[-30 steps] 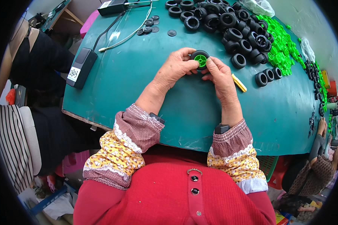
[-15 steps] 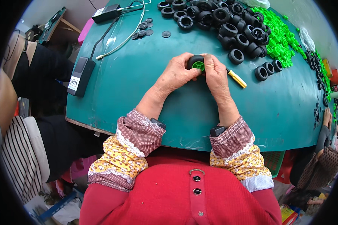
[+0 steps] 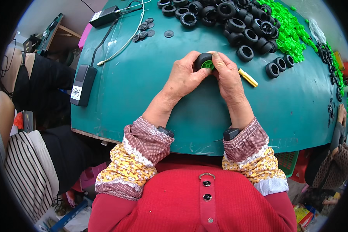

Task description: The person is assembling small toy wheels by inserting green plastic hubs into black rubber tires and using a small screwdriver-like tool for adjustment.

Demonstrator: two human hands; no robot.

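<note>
Between both hands is a small toy wheel, a black tyre (image 3: 203,58) with a bright green hub (image 3: 208,65) inside it. My left hand (image 3: 185,75) grips the tyre from its left side, thumb against the hub. From the other side my right hand (image 3: 227,74) closes on it, thumb pressing near the tyre's upper right rim. Part of the wheel is hidden behind the fingers. Just right of my right hand a yellow-handled tool (image 3: 248,77) lies on the green table (image 3: 143,92); its tip is hidden behind the hand.
Loose black tyres (image 3: 236,25) are heaped at the back, beside a pile of green hubs (image 3: 288,33). Three tyres (image 3: 281,65) stand in a row at right. Black discs (image 3: 144,30), a white cable (image 3: 123,46) and a black power box (image 3: 83,84) lie at left. Other people sit at both sides.
The wheel has tilted in my hands, so less of the green hub shows. My right thumb has shifted on the rim. The whole view has moved slightly.
</note>
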